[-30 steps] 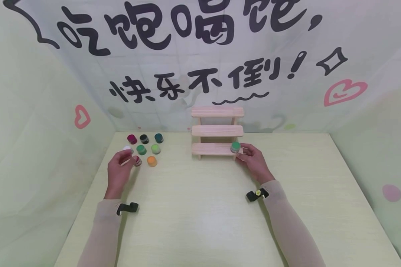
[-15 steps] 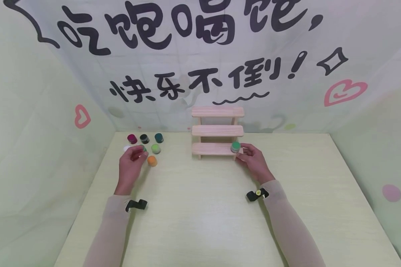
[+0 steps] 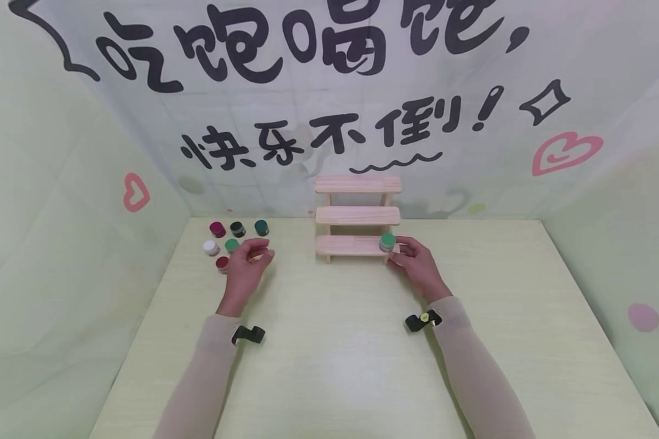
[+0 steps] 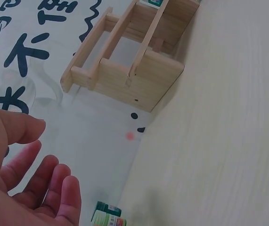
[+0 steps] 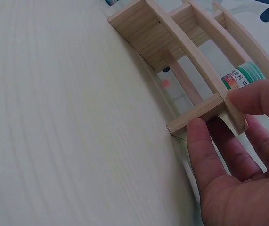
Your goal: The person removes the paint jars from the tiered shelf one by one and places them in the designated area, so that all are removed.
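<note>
In the head view my left hand (image 3: pixel 247 274) hovers over the right side of a group of small paint jars, thumb and fingers apart, nothing between them. Around it are a green jar (image 3: pixel 232 245), a red one (image 3: pixel 223 264) and a white one (image 3: pixel 211 247). The left wrist view has a light green jar (image 4: pixel 108 219) below the fingers. My right hand (image 3: pixel 420 268) grips the right end of the lowest board of a three-tier wooden stand (image 3: pixel 346 245), thumb at the board and fingers under it. A green-lidded paint jar (image 3: pixel 387 242) stands on that end by the thumb.
Behind the left hand stand a magenta jar (image 3: pixel 216 229), a black jar (image 3: pixel 237 229) and a teal jar (image 3: pixel 261 227). A printed cloth backdrop (image 3: pixel 285 189) rises behind the pale table (image 3: pixel 329 341).
My left hand has moved right across the jars, uncovering the white and red ones and covering the orange and light green ones. The right hand has stayed at the stand.
</note>
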Motion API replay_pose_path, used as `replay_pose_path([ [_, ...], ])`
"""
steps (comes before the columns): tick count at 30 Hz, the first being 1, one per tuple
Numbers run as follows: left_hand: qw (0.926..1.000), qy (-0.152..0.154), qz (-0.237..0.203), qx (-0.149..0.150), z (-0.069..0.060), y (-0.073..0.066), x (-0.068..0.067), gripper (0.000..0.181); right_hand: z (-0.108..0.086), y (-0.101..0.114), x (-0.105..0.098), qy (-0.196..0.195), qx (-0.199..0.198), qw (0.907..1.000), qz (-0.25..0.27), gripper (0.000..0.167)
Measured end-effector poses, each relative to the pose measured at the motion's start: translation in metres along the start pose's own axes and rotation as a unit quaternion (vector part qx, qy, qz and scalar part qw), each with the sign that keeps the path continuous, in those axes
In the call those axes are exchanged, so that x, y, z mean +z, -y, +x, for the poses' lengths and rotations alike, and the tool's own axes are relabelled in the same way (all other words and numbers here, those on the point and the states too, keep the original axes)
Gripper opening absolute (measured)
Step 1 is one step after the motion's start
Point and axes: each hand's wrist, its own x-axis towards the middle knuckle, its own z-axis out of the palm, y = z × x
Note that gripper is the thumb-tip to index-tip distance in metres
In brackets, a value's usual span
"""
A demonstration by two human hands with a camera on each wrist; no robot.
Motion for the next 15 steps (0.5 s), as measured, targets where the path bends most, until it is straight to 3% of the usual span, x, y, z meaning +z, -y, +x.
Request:
replay_pose_path([
  [11, 0.9993, 0.034, 0.014, 0.008, 0.002, -0.012, 0.045, 0.034, 0.000, -0.001, 0.000, 0.000, 0.005, 1.0000, 0.002, 0.051],
  [15, 0.9985, 0.045, 0.010, 0.031, 0.004, -0.015, 0.061, 0.033, 0.001, -0.001, 0.000, -0.001, 0.002, 1.0000, 0.001, 0.051],
])
